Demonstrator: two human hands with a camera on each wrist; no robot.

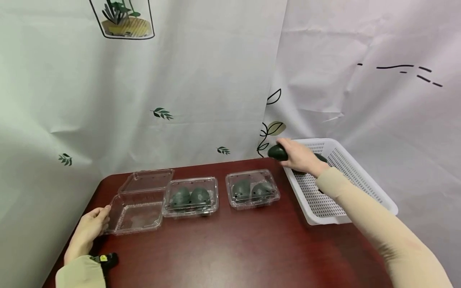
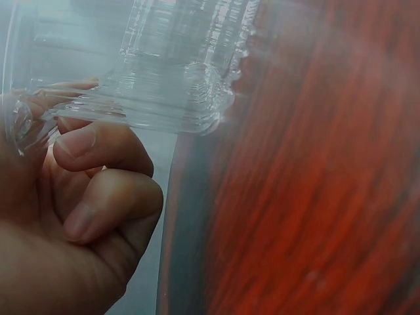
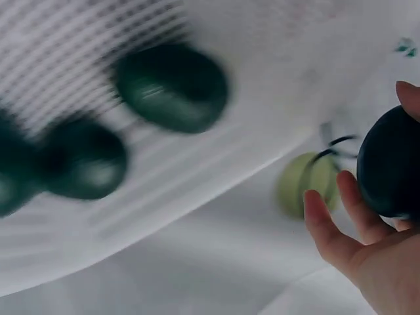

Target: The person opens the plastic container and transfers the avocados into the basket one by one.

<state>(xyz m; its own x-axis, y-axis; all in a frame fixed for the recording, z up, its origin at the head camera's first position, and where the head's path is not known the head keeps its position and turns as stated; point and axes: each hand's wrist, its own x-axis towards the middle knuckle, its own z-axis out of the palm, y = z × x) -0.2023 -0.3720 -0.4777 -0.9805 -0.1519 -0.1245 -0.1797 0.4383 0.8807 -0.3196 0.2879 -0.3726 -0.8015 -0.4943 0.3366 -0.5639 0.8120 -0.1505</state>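
My right hand (image 1: 300, 156) grips a dark green avocado (image 1: 277, 152) above the left rim of a white perforated basket (image 1: 360, 180). In the right wrist view, fingers and thumb curl round this avocado (image 3: 392, 164), and several more avocados (image 3: 172, 87) lie inside the basket. On the table's left side, my left hand (image 1: 90, 228) pinches the left edge of a clear plastic clamshell box (image 1: 144, 218), whose lid (image 1: 147, 181) is folded back. The left wrist view shows the fingers bent at the ridged wall of the box (image 2: 164, 98).
Two closed clamshell boxes with avocados inside, a middle one (image 1: 212, 206) and a right one (image 1: 252, 205), stand between the open box and the basket. A light printed cloth (image 1: 216, 80) hangs behind the dark red table (image 1: 223, 252).
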